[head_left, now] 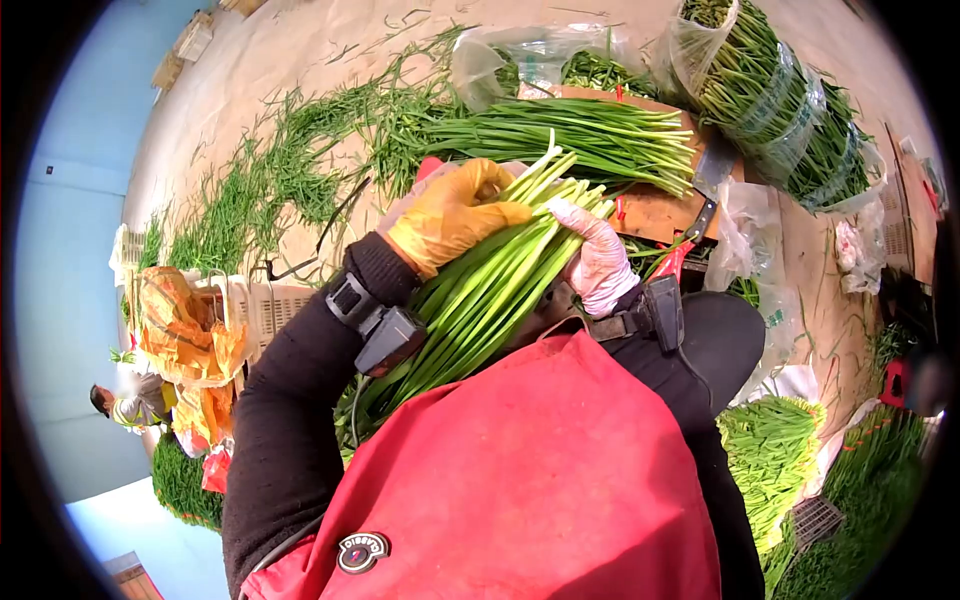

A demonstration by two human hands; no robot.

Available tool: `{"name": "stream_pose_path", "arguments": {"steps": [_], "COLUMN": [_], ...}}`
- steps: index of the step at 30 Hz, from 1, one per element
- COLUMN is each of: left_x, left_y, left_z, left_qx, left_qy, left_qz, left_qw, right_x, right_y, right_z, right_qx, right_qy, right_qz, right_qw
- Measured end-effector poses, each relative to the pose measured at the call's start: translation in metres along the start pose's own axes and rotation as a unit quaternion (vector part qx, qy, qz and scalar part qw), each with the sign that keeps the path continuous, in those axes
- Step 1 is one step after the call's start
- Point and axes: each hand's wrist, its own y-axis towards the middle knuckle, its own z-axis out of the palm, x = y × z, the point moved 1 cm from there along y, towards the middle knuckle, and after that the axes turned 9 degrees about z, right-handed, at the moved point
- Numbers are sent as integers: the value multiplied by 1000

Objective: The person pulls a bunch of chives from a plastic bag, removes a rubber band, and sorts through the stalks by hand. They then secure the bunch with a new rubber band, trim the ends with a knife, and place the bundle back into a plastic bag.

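A thick bunch of green garlic chives [500,270] lies across my lap, its pale stem ends pointing up and away. My left hand [450,217], in a yellow glove, is closed at those ends with thumb and fingers pinching some stalks. From the other side my right hand [600,262], in a whitish, stained glove, grips the bunch just below the cut ends. A few pale stems stick out above the rest between the hands. Beyond them, a second pile of chives [590,140] rests on a brown board [655,215].
A broad-bladed knife [714,168] lies at the board's right, beside a red-handled tool [672,264]. Plastic-wrapped chives [790,105] stand at upper right. Loose greens [270,165] litter the floor at left. An orange bag [185,325] and a person [143,398] are farther left.
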Motion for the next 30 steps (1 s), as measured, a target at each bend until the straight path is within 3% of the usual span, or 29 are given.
{"name": "stream_pose_path", "arguments": {"steps": [2,7,10,12,14,15,18,19,22,23,24,25,26,27,30], "left_x": [4,20,25,6,6,3,-4,-10,-24,-40,-44,-58,-86,-55,-20], "left_y": [2,2,0,-5,-12,-15,-16,-13,-14,-15,-14,-16,-19,-26,-25], "left_z": [12,20,20,25,31,39,39,34,20,24,36,44,54,58,65], "left_qx": [5,5,26,68,76,81,136,180,195,189,170,204,225,211,199], "left_qy": [-101,-4,88,327,413,433,386,346,61,84,107,314,505,351,273], "left_qz": [-21,26,0,119,223,201,174,107,56,2,48,95,140,123,163], "left_qw": [995,1000,996,935,879,875,896,915,977,978,978,922,821,904,927], "right_x": [-2,-3,-3,-4,-7,-7,-7,-6,-1,-1,-2,-3,-2,-2,2], "right_y": [3,-15,-19,-19,-16,-15,-23,-23,-26,-26,-23,-21,-21,-20,-19], "right_z": [-9,-3,-3,0,10,8,8,4,2,2,1,1,0,-1,-1], "right_qx": [-39,-54,-46,-48,-61,-52,-44,-61,-62,-70,-78,-84,-88,-83,-97], "right_qy": [5,-1,-3,-17,-25,-40,-24,-28,3,25,46,25,49,74,78], "right_qz": [-4,-38,-54,-70,-110,-110,-127,-127,-167,-172,-177,-211,-210,-220,-277], "right_qw": [999,998,997,996,992,992,991,990,984,982,980,974,973,969,953]}}
